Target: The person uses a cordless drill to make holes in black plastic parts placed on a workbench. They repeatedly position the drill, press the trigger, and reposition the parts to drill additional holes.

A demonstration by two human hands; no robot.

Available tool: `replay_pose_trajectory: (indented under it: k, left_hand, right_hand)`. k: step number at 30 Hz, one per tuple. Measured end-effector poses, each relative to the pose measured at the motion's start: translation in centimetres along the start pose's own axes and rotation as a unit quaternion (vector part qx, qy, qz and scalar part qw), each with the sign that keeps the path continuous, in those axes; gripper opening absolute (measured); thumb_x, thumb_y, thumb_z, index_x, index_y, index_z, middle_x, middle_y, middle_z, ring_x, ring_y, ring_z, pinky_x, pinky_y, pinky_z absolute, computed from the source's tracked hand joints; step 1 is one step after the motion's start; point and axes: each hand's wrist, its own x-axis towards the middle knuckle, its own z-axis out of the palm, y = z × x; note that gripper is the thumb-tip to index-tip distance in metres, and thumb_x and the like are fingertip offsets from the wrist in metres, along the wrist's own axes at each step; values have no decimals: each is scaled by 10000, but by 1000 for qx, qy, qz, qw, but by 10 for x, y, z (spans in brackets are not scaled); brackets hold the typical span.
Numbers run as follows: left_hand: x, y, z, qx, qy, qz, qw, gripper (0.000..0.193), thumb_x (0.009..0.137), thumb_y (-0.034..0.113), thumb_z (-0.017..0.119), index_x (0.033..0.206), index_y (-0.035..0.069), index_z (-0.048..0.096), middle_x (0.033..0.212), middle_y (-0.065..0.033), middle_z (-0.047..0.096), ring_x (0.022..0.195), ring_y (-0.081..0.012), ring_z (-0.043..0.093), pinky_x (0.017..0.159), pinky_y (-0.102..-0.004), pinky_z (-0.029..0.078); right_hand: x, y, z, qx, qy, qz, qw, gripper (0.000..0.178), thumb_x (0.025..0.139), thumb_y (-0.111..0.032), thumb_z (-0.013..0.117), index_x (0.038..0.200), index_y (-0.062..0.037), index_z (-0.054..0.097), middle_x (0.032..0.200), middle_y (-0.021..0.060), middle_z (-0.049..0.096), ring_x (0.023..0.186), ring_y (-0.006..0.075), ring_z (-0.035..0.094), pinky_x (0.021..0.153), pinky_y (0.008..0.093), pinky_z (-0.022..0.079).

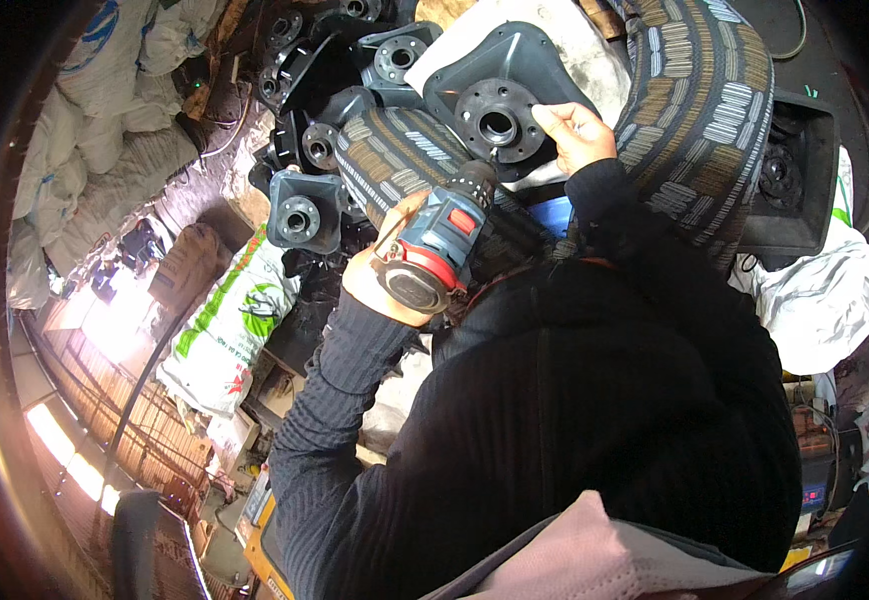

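Note:
My left hand (385,275) is closed around a blue-grey and red cordless drill (445,240). The drill's chuck points away from me, and its tip meets the lower edge of a round flange on a black plastic part (507,65). This part has a square flared base and a ring of small holes around a central bore. It lies tilted across my lap, against a white sack. At the flange's right rim, my right hand (580,138) has thumb and forefinger drawn together in a pinch. Whatever may be between those fingertips is too small to make out.
Several similar black flanged parts (300,215) are piled at the far left. Another sits in a black bin-like piece (790,180) on the right, above a white bag (825,300). White sacks (105,120) line the left side, and a white-and-green bag (230,325) lies nearer.

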Motion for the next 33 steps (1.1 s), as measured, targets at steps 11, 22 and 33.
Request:
replay_pose_trajectory:
  k: [11,22,33]
  left_hand:
    - [-7,-33,16,-11,41,-25,999,422,793,158,610,1195,52,535,1136,-103,614,1061,-257,589,932,-352,457]
    - [-39,13,30,221,85,69,969,384,783,241,667,1136,108,595,1077,-104,625,1031,-310,582,893,-410,455]
    - [-39,23,49,355,119,174,911,324,743,220,639,1049,118,606,993,-100,625,918,-305,608,782,-412,486]
  right_hand:
    - [-6,-16,11,-51,16,-21,998,188,849,-182,694,911,-22,620,759,20,622,620,66,555,550,227,458]
    - [-19,-30,-29,151,-123,63,979,249,926,-125,540,1142,-2,550,991,103,606,811,206,608,680,325,530]
    - [-37,-43,-25,212,-231,196,929,231,956,-105,455,1165,-10,483,1188,188,582,1093,297,592,841,403,553]
